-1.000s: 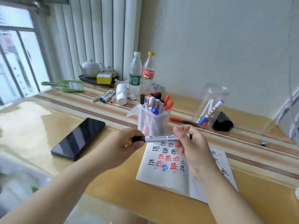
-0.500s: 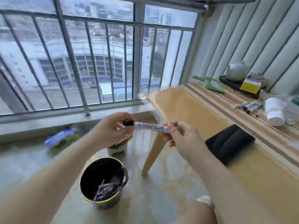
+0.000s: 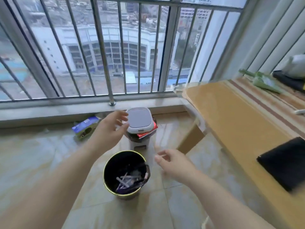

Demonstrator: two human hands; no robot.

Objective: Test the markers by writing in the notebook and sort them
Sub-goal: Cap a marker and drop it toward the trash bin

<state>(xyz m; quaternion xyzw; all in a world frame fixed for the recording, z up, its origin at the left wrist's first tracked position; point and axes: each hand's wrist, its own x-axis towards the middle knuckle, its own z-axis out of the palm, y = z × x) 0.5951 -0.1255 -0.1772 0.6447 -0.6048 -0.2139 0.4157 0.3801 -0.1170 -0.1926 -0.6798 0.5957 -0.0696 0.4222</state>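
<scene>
Both of my hands hang over the floor beside the table, and neither holds anything. My left hand (image 3: pixel 110 128) is spread with relaxed fingers above and behind a round black bin (image 3: pixel 125 173) with a gold rim. My right hand (image 3: pixel 172 162) is open just right of the bin's rim. Inside the bin lie several pale markers (image 3: pixel 127 180) and scraps. The whiteboard marker I held is no longer in my hands; I cannot pick it out among the bin's contents. The notebook and marker cups are out of view.
A small lidded white bin (image 3: pixel 140 120) with a red packet sticking out stands behind the black one. A blue-green box (image 3: pixel 85 128) lies by the window sill. The wooden table (image 3: pixel 234 116) with a black phone (image 3: pixel 287 162) is at right. Railings front the window.
My view swung from the table down to the floor bins. Both hands held the whiteboard marker half a second ago; now both are spread and the marker is gone from them.
</scene>
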